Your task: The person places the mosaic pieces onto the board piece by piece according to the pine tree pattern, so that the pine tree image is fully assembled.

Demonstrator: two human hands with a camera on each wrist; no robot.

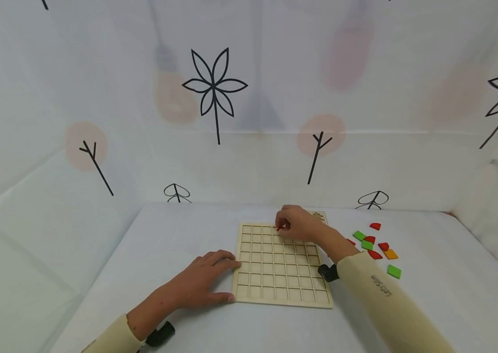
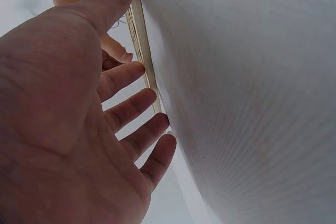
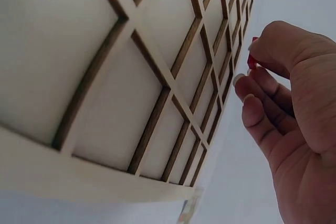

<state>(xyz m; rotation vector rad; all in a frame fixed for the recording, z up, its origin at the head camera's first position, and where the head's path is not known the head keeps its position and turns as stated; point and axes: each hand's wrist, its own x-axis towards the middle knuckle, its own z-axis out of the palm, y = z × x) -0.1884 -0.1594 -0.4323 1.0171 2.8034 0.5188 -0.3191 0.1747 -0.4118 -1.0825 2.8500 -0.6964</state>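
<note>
The right hand (image 1: pixel 297 224) pinches a small red piece (image 3: pixel 252 56) between thumb and fingers, its other fingers curled in below. It is over the board (image 1: pixel 280 268) near 12 o'clock, taking 12 as the edge farthest from the person; whether the piece touches the grid cannot be told.

The left hand (image 1: pixel 202 280) is loose, its fingers spread, clasping nothing. Its thumb and fingertips rest along the board's edge, from 9 o'clock round to 8. The board, a pale grid of square cells with raised ribs, lies flat between the hands.

A black wrist unit (image 1: pixel 328 272) sits under the right wrist, at the board's 3 o'clock; another (image 1: pixel 161 334) is under the left wrist, toward 8. Both sleeves are cream; the right one (image 1: pixel 377 284) carries dark lettering.

At 1 o'clock a small patterned item (image 1: pixel 318 216) shows behind the right hand, mostly hidden. From 2 to 3 o'clock lies a loose scatter: several red bits (image 1: pixel 375 226), green tiles (image 1: pixel 394 271) and an orange tile (image 1: pixel 391 254), some touching or overlapping.

All of this rests on a white table (image 1: pixel 143 255). Beyond it, at 12, hangs a white sheet (image 1: pixel 275 166) drawn with black plants.
</note>
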